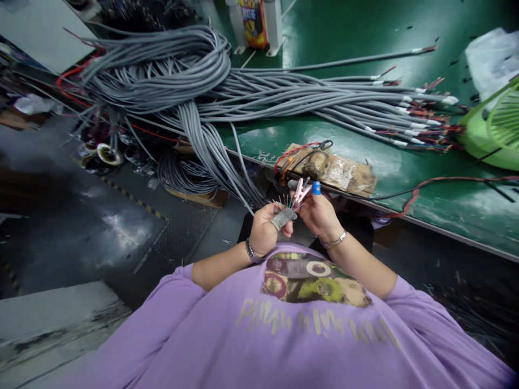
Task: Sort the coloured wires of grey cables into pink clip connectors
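My left hand [264,229] is closed around a bunch of thin wires [285,201], whose stripped-looking ends fan upward. A grey sleeve-like piece [284,217] lies along its thumb side; I cannot tell whether it is a thumb cover or part of the cable. Close beside it, my right hand [320,216] pinches a pink clip [300,192] against the wires. A blue cap [316,187] covers the right thumb tip. Just beyond the hands, at the bench edge, a worn wooden block [348,174] carries red and black leads. The right fingers are partly hidden.
Grey cables [162,70] lie coiled on the green bench [405,186], their stripped ends reaching right. A green fan [494,121] stands at the right beside a plastic bag [492,59]. More cables hang over the front edge toward a coil [188,175] below.
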The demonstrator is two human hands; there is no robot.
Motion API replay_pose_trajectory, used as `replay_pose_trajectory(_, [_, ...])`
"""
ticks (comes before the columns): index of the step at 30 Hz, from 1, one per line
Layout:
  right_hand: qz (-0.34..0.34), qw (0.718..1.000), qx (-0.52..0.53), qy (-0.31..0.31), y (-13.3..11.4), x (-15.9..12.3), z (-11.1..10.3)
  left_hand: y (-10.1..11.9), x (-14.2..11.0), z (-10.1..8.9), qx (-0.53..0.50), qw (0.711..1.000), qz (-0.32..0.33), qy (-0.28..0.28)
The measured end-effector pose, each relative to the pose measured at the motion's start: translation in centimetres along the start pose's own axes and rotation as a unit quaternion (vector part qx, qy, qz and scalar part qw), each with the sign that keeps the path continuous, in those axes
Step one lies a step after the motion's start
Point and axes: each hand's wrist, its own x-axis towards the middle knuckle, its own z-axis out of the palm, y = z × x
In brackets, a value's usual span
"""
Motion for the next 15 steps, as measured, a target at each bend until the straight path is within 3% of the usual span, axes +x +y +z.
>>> replay_pose_trajectory(7, [0.056, 0.997, 0.059, -0.001, -0.15, 0.46, 0.6, -0.18, 0.26, 0.12, -0.006, 1.0, -0.006, -0.013])
replay_pose_trajectory(15, [0.05, 0.996, 0.074, 0.026, -0.13, 0.62, 0.91, -0.78, 0.39, -0.07, 0.01, 1.0, -0.012, -0.013])
